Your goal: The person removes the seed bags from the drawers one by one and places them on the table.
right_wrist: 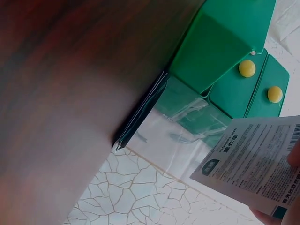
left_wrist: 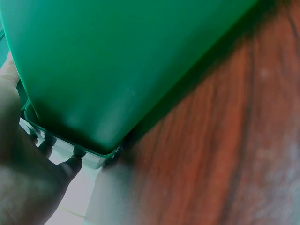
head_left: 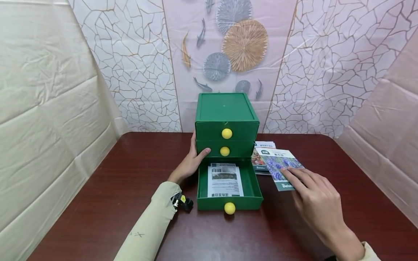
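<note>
A green drawer cabinet (head_left: 227, 108) with yellow knobs stands on the table, its bottom drawer (head_left: 251, 185) pulled out. Inside that drawer lies a white printed seed packet (head_left: 224, 181), barcode side up. My left hand (head_left: 187, 163) holds the cabinet's left side, the thumb across the middle drawer's front; in the left wrist view its fingertips (left_wrist: 72, 164) meet a green rim. My right hand (head_left: 315, 199) pinches a seed packet (head_left: 277, 165) with purple flowers, to the right of the drawer. Its printed back (right_wrist: 253, 159) shows in the right wrist view.
More seed packets (head_left: 259, 167) lie against the cabinet's right side, partly hidden by the held one. The dark red-brown table (head_left: 107, 188) extends to both sides. A patterned cloth (head_left: 143, 72) hangs behind. A small black device (head_left: 187, 203) sits at the left sleeve's cuff.
</note>
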Available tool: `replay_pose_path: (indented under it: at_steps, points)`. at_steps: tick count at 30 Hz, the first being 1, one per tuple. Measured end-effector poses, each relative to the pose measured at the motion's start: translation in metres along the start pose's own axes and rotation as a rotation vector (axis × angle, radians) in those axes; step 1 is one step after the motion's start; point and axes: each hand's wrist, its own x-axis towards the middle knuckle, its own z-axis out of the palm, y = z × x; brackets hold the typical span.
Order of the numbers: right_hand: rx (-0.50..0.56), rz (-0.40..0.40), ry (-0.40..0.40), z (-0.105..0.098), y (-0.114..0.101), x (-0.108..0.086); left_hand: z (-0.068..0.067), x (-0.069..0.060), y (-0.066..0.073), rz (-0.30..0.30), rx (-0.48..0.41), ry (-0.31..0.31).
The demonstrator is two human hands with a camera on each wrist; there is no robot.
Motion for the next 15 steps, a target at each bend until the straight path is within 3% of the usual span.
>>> replay_pose_path:
  at_steps: [7, 15]
  points:
    - [-0.054, 0.048, -0.066, 0.002, 0.006, 0.002, 0.001, -0.001, 0.001, 0.011, -0.018, -0.005]
    - [0.000, 0.013, -0.152, 0.005, 0.017, 0.010, 0.000, 0.000, 0.001, 0.007, -0.020, 0.000]
